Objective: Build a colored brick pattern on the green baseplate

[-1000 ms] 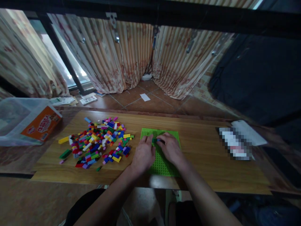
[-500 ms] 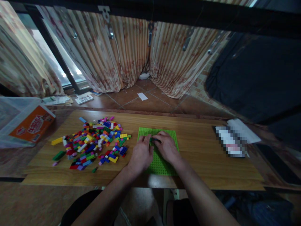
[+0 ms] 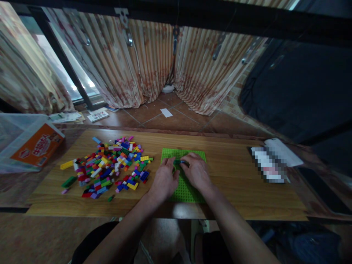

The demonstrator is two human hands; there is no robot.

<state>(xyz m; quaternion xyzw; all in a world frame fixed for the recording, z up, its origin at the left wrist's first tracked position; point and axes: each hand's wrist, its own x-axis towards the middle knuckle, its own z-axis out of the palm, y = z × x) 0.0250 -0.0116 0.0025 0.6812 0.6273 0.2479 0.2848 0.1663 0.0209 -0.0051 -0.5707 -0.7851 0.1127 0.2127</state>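
Note:
A bright green studded baseplate (image 3: 189, 196) lies on the wooden table, beneath both my hands. My left hand (image 3: 164, 179) curls at the plate's left side, its fingertips on a small dark green toy brick (image 3: 177, 161). From the right, my right hand (image 3: 196, 171) pinches a small dark bluish brick (image 3: 182, 161) that meets the green one end to end. Whether the two are joined I cannot tell. My fingers partly hide both pieces. Left of my hands spreads a loose pile of many-coloured toy bricks (image 3: 106, 167).
A clear plastic bin (image 3: 23, 124) with an orange label stands at the table's left end. Toward the right end lies a blurred-out white item (image 3: 269, 165), near a white box-like object (image 3: 284, 152) and a dark flat slab (image 3: 324, 189). Striped curtains (image 3: 154, 58) hang beyond the table.
My fingertips have shifted slightly, so more of the dark green brick and the bluish piece shows between them. The brick pile has not moved.

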